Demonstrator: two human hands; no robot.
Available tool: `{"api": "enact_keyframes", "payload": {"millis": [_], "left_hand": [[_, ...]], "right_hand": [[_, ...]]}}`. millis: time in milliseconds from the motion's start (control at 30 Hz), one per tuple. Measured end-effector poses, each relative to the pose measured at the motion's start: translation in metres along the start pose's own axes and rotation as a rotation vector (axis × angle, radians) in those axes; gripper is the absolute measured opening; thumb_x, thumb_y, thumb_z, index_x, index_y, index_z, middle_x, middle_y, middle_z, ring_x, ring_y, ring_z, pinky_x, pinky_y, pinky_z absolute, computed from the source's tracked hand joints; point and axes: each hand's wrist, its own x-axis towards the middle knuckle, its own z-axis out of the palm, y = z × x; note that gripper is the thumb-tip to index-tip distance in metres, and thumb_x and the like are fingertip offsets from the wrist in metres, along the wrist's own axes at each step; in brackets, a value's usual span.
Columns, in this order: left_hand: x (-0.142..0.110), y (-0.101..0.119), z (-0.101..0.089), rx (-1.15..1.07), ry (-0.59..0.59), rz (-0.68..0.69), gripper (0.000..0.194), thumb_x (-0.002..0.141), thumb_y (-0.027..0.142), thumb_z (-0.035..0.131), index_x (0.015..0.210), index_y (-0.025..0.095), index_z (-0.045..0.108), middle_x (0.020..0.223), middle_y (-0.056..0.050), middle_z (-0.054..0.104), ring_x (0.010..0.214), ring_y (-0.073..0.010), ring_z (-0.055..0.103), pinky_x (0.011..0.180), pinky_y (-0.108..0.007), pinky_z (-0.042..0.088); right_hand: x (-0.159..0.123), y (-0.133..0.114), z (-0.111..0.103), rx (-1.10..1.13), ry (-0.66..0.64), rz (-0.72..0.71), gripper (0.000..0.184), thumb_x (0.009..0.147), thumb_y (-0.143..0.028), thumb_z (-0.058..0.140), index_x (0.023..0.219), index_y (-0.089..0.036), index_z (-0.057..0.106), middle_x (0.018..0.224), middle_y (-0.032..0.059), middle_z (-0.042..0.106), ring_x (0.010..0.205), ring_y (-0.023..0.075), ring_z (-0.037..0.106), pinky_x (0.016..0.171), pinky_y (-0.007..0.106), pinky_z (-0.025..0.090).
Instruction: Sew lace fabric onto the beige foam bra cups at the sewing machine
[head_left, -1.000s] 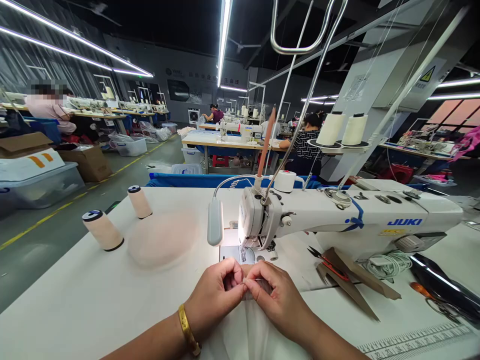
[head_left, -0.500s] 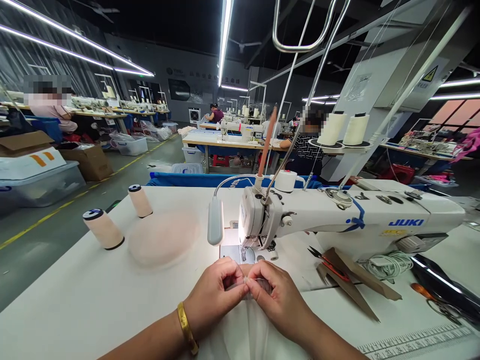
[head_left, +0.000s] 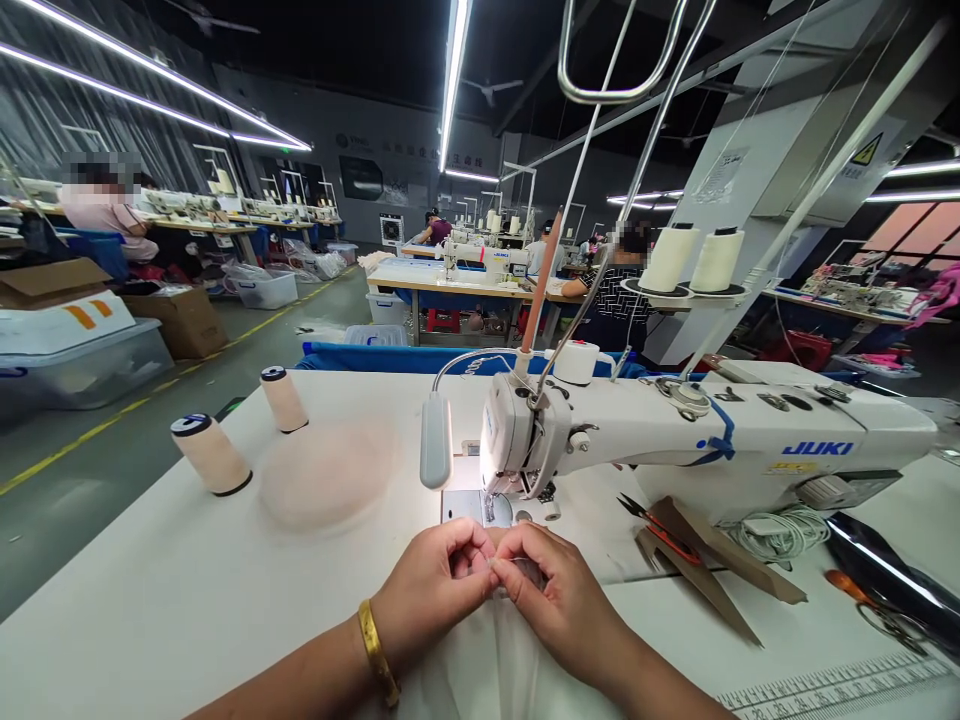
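Note:
Just in front of the needle area of a white sewing machine (head_left: 637,430), both my hands meet fingertip to fingertip. My left hand (head_left: 442,570), with a gold bangle at its wrist, pinches a thin, sheer whitish fabric (head_left: 495,655). My right hand (head_left: 559,590) pinches the same fabric right beside it, thumb and forefinger pressed together. The fabric hangs down from the fingers toward the front table edge. Its exact edge between the fingertips is hidden. The machine's lamp (head_left: 436,440) lights the metal needle plate (head_left: 465,505) beyond my hands.
Left on the table stand two peach thread cones (head_left: 211,455) near a round sheer pale piece (head_left: 326,475). To the right lie red-handled thread snips (head_left: 664,530) on brown card (head_left: 705,570), a coiled white cable (head_left: 780,530), scissors (head_left: 889,620) and a clear ruler (head_left: 840,690). Co-workers sit farther back.
The view has shifted slightly, so the table and machine sit a little to the right. My hands keep nearly the same pinch on the fabric, with only small finger movement.

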Motion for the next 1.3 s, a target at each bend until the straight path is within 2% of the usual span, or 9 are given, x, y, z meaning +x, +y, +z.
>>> {"api": "enact_keyframes", "payload": {"millis": [167, 300, 433, 567, 633, 700, 933, 1100, 1300], "left_hand": [[0.002, -0.007, -0.007, 0.057, -0.069, 0.014, 0.029, 0.074, 0.046, 0.068, 0.070, 0.021, 0.056, 0.069, 0.002, 0.053, 0.068, -0.0165, 0.046, 0.063, -0.028, 0.036], [0.005, -0.013, -0.005, 0.383, 0.028, 0.133, 0.024, 0.082, 0.038, 0.061, 0.066, 0.020, 0.057, 0.078, -0.003, 0.062, 0.085, -0.0231, 0.053, 0.079, -0.034, 0.041], [0.007, -0.017, 0.001, 0.661, 0.147, 0.183, 0.011, 0.082, 0.026, 0.063, 0.074, 0.020, 0.057, 0.087, -0.006, 0.065, 0.088, -0.0274, 0.054, 0.080, -0.040, 0.042], [0.006, -0.022, 0.004, 0.802, 0.228, 0.473, 0.005, 0.088, 0.015, 0.063, 0.087, 0.019, 0.062, 0.095, -0.006, 0.067, 0.089, -0.0272, 0.055, 0.079, -0.040, 0.044], [0.006, -0.024, 0.004, 0.858, 0.179, 0.642, 0.020, 0.097, 0.010, 0.052, 0.083, 0.019, 0.062, 0.089, -0.004, 0.067, 0.082, -0.0236, 0.055, 0.078, -0.038, 0.043], [0.005, -0.026, 0.003, 0.891, 0.143, 0.726, 0.030, 0.101, 0.007, 0.044, 0.079, 0.019, 0.061, 0.083, -0.003, 0.067, 0.074, -0.0208, 0.053, 0.075, -0.037, 0.043], [0.004, -0.027, -0.003, 0.914, 0.115, 0.683, 0.034, 0.103, 0.008, 0.042, 0.088, 0.019, 0.070, 0.088, -0.005, 0.071, 0.078, -0.0231, 0.059, 0.075, -0.042, 0.050], [0.004, -0.021, -0.004, 0.895, 0.071, 0.610, 0.023, 0.098, 0.012, 0.053, 0.101, 0.019, 0.074, 0.103, -0.008, 0.074, 0.090, -0.0283, 0.063, 0.082, -0.050, 0.055], [0.002, -0.016, -0.003, 0.915, 0.034, 0.525, 0.018, 0.091, 0.012, 0.064, 0.105, 0.018, 0.074, 0.116, -0.009, 0.075, 0.101, -0.0325, 0.064, 0.088, -0.055, 0.057]], "right_hand": [[0.000, 0.005, 0.002, -0.094, 0.039, 0.031, 0.022, 0.102, -0.033, 0.050, 0.083, -0.023, 0.056, 0.078, -0.0017, 0.060, 0.072, 0.0167, 0.054, 0.065, 0.028, 0.036], [0.003, 0.011, 0.007, -0.178, 0.033, 0.052, 0.019, 0.100, -0.027, 0.050, 0.082, -0.022, 0.053, 0.077, -0.0010, 0.058, 0.073, 0.0181, 0.053, 0.067, 0.030, 0.037], [0.010, 0.016, 0.013, -0.316, -0.005, 0.092, 0.020, 0.097, -0.014, 0.051, 0.079, -0.022, 0.051, 0.083, 0.0013, 0.061, 0.080, 0.0215, 0.055, 0.075, 0.033, 0.039], [0.013, 0.022, 0.014, -0.385, 0.027, 0.128, 0.017, 0.093, -0.008, 0.055, 0.085, -0.022, 0.051, 0.089, 0.0029, 0.063, 0.085, 0.0239, 0.057, 0.075, 0.034, 0.041], [0.012, 0.024, 0.015, -0.400, 0.050, 0.137, 0.017, 0.092, -0.007, 0.058, 0.090, -0.023, 0.051, 0.088, 0.0023, 0.063, 0.085, 0.0243, 0.058, 0.073, 0.034, 0.042], [0.010, 0.026, 0.014, -0.403, 0.054, 0.123, 0.018, 0.092, -0.007, 0.058, 0.092, -0.023, 0.051, 0.088, 0.0019, 0.062, 0.085, 0.0242, 0.059, 0.071, 0.033, 0.043], [0.004, 0.032, 0.007, -0.553, -0.024, -0.047, 0.023, 0.101, -0.008, 0.050, 0.096, -0.023, 0.066, 0.099, 0.0052, 0.066, 0.078, 0.0220, 0.057, 0.072, 0.035, 0.044], [0.005, 0.036, 0.004, -0.651, 0.003, -0.072, 0.027, 0.099, -0.006, 0.049, 0.103, -0.022, 0.070, 0.102, 0.0067, 0.071, 0.081, 0.0243, 0.058, 0.075, 0.039, 0.046], [0.007, 0.038, 0.004, -0.737, 0.022, -0.053, 0.030, 0.096, -0.005, 0.051, 0.106, -0.023, 0.073, 0.107, 0.0085, 0.073, 0.091, 0.0286, 0.062, 0.078, 0.042, 0.050]]}}
